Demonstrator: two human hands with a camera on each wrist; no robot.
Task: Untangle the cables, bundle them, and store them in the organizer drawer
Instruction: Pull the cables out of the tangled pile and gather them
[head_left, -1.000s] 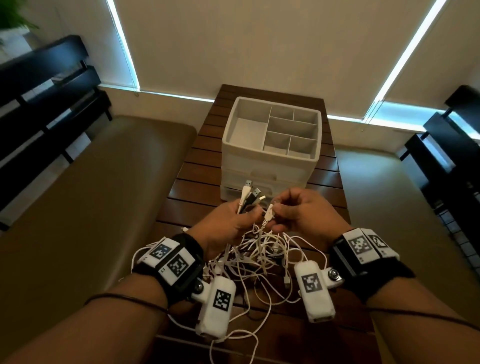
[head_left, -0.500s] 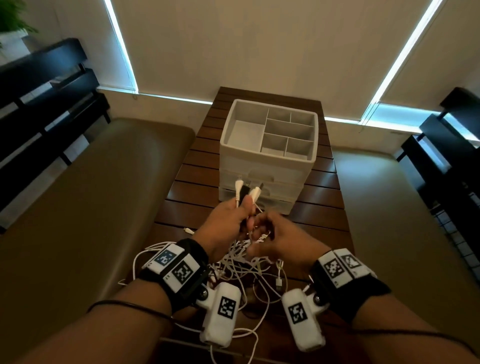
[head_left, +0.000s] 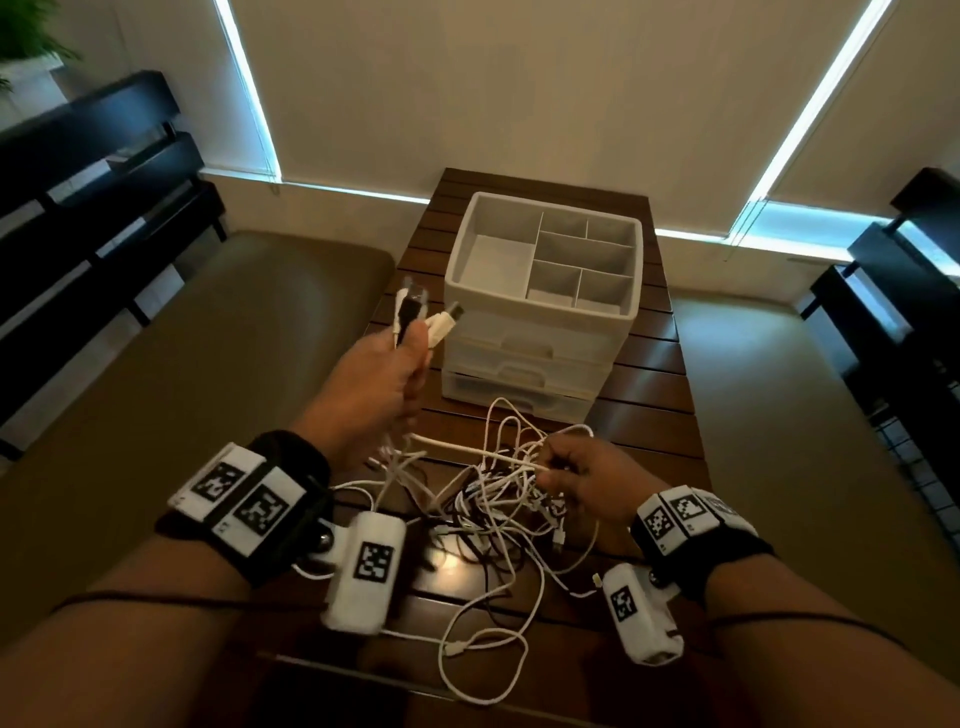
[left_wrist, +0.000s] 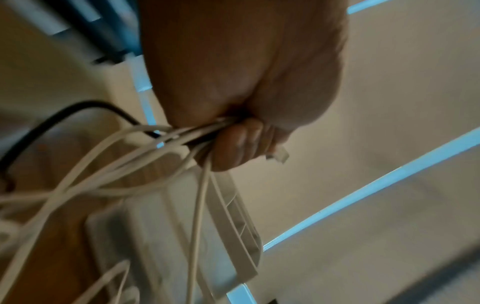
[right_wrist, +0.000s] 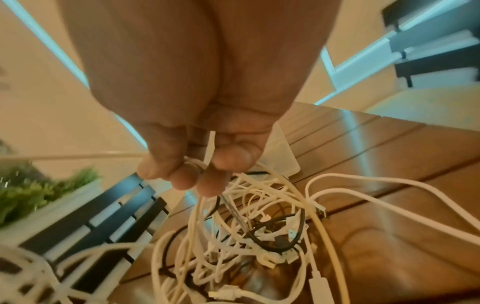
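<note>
A tangle of white and black cables (head_left: 498, 499) (right_wrist: 254, 236) lies on the wooden table (head_left: 649, 395). My left hand (head_left: 384, 374) (left_wrist: 233, 148) is raised left of the organizer and grips a bunch of cable ends, with white and black plugs (head_left: 421, 317) sticking up above the fist. Cables run down from it to the tangle. My right hand (head_left: 582, 478) (right_wrist: 197, 170) is low over the tangle's right side and pinches white strands there. The white drawer organizer (head_left: 540, 312) stands behind, its top tray divided into compartments and its drawers closed.
Padded benches flank the table on the left (head_left: 182, 389) and right (head_left: 805, 415). Dark slatted furniture stands at the far left (head_left: 93, 197) and far right (head_left: 904, 291). A cable end (head_left: 457, 649) trails near the table's front edge.
My left hand has lifted its bunch of plugs up and to the left. My right hand has moved away from it, down to the right, pulling at strands of the tangle.
</note>
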